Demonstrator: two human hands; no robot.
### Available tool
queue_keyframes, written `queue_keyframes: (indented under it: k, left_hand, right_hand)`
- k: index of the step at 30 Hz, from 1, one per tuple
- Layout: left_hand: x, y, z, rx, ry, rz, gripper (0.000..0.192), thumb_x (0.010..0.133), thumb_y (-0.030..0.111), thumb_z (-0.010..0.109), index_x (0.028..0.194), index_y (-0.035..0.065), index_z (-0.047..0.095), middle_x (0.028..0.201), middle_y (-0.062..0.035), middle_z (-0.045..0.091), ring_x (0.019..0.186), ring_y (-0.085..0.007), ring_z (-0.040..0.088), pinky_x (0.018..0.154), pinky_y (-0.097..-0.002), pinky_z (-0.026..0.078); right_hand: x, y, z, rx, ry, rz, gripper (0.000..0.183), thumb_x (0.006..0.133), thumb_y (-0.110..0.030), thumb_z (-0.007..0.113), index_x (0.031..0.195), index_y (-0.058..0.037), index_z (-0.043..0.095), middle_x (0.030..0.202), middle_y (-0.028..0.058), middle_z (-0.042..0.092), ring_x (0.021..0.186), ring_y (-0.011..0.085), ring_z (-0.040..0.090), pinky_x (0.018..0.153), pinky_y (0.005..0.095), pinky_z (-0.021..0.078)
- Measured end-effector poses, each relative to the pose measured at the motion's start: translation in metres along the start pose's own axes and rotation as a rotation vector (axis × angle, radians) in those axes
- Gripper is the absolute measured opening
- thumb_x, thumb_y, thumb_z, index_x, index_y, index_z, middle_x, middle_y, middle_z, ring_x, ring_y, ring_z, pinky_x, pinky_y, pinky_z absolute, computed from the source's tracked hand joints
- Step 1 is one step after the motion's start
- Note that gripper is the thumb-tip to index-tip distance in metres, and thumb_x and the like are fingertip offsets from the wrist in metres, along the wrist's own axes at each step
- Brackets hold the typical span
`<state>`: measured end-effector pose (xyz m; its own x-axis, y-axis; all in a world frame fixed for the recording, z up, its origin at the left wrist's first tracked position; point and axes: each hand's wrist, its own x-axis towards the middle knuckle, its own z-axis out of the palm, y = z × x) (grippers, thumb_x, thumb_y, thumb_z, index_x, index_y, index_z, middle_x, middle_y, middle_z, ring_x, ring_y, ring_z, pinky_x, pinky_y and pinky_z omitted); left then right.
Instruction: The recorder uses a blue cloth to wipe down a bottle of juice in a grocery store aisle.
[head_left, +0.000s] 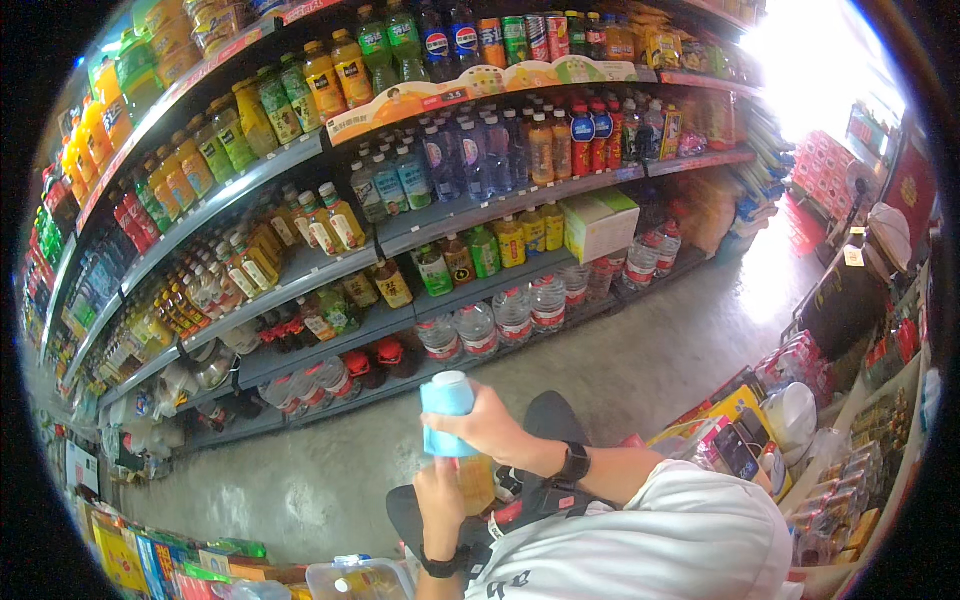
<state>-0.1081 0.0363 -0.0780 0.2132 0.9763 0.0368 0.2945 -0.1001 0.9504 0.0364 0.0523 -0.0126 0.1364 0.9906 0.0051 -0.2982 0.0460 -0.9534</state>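
My right hand (491, 427) is wrapped around a light blue cloth (448, 420), out of which a white round top, perhaps a bottle cap, shows. Just beneath it, my left hand (440, 491) has its fingertips up against the cloth's lower edge; its grip is blurred and partly hidden. An amber item (476, 484), maybe part of a bottle, is visible beside the left hand, above my lap. Whether it joins what is inside the cloth I cannot tell. Both wrists wear dark bands.
Long shelves (517, 206) of bottled drinks and cans curve across the front. Large water bottles (476, 330) line the bottom shelf. Grey floor (322, 495) lies between them and my knees. A clear plastic container (360, 581) stands at lower left, a phone (735, 450) among goods at right.
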Motion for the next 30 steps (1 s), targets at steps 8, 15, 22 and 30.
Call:
queue_keyframes:
  k: [8, 15, 22, 30]
  left_hand:
    - [-0.004, 0.011, -0.009, 0.219, 0.000, 0.252, 0.055, 0.096, 0.037, 0.040, 0.069, -0.0067, 0.058, 0.055, -0.0226, 0.054, 0.053, -0.0387, 0.057, 0.048, -0.0441, 0.037]
    - [-0.011, 0.047, -0.011, -0.923, -0.380, -0.396, 0.073, 0.093, 0.061, 0.025, 0.106, -0.0033, 0.056, 0.077, -0.0162, 0.062, 0.067, -0.0296, 0.065, 0.056, -0.0383, 0.053]
    - [-0.013, 0.031, -0.019, -1.005, -0.702, -0.437, 0.077, 0.092, 0.064, 0.027, 0.117, -0.0045, 0.050, 0.089, -0.0217, 0.063, 0.073, -0.0336, 0.066, 0.060, -0.0419, 0.057]
    - [-0.016, 0.014, 0.005, -0.678, -0.442, -0.079, 0.061, 0.098, 0.054, 0.026, 0.130, 0.0060, 0.044, 0.105, -0.0106, 0.062, 0.095, -0.0225, 0.062, 0.082, -0.0343, 0.049]
  right_hand:
    - [-0.006, 0.000, -0.006, 0.114, -0.131, 0.014, 0.034, 0.079, -0.015, 0.071, 0.106, -0.0002, 0.057, 0.091, 0.0084, 0.067, 0.082, 0.0148, 0.064, 0.072, 0.0305, 0.0529]
    - [-0.007, -0.020, -0.013, 0.176, -0.542, 0.104, 0.046, 0.083, -0.015, 0.061, 0.124, 0.0018, 0.047, 0.111, 0.0173, 0.064, 0.096, 0.0196, 0.063, 0.084, 0.0336, 0.0515]
    - [-0.023, -0.034, -0.001, 0.198, -0.464, 0.090, 0.047, 0.080, -0.014, 0.062, 0.121, 0.0034, 0.047, 0.107, 0.0207, 0.064, 0.107, 0.0301, 0.061, 0.093, 0.0412, 0.0478]
    - [-0.030, -0.025, 0.001, 0.081, -0.334, -0.032, 0.048, 0.076, -0.013, 0.062, 0.117, 0.0055, 0.045, 0.088, 0.0181, 0.067, 0.099, 0.0346, 0.063, 0.100, 0.0470, 0.0399]
